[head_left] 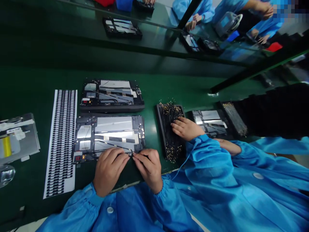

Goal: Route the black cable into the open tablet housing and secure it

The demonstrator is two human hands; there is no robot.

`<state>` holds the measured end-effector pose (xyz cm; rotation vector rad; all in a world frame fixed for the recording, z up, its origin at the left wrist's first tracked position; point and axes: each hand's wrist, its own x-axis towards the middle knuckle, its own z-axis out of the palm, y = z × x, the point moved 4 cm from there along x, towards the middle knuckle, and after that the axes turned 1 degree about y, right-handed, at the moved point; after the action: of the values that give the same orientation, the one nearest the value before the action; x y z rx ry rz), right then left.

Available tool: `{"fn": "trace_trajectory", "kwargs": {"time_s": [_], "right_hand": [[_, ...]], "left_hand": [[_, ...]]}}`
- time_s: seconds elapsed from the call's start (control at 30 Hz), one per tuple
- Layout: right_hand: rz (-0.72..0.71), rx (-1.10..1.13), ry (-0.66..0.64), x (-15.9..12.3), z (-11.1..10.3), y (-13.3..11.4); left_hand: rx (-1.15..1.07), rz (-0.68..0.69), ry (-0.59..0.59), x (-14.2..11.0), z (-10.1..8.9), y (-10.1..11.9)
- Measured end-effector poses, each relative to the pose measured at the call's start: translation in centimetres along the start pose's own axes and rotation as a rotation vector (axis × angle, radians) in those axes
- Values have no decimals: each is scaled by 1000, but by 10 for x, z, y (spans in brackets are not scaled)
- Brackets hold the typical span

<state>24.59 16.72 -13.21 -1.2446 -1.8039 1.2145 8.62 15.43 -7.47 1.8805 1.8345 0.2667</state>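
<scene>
An opened tablet-like device (113,124) lies flat in front of me, with silver panels, thin black cables and a black frame. My left hand (107,170) is closed in a pinch at its near edge, right of the middle. Facing it, my right hand (149,166) pinches at the same spot, the fingertips of both hands almost meeting. Between them shows a tiny dark part with a metallic glint, too small to name. Whether it is loose or fixed to the device, I cannot tell.
Behind lies a second opened device (114,88). At left are a sheet of black stickers (70,185) and a silver panel (26,145). A co-worker's hand (187,129) reaches into a tray (162,135) of thin black cables. Another device (210,117) lies farther right; a shelf (156,40) runs behind.
</scene>
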Motion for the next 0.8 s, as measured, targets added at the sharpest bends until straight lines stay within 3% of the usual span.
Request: {"fn": "trace_trajectory", "kwargs": {"time_s": [0.17,0.33,0.57,0.7,0.8], "right_hand": [[63,23,-89,11,1,1],[8,-24,-169,15,2,0],[-55,-22,-149,13,3,4],[-21,19,-136,12,2,3],[-28,-9,-82,4,1,-1]], "left_hand": [[19,-1,3,1,1,1],[25,-4,15,1,2,1],[18,-6,19,1,1,1],[20,-1,24,1,2,3],[29,-2,19,-4,-13,10]]}}
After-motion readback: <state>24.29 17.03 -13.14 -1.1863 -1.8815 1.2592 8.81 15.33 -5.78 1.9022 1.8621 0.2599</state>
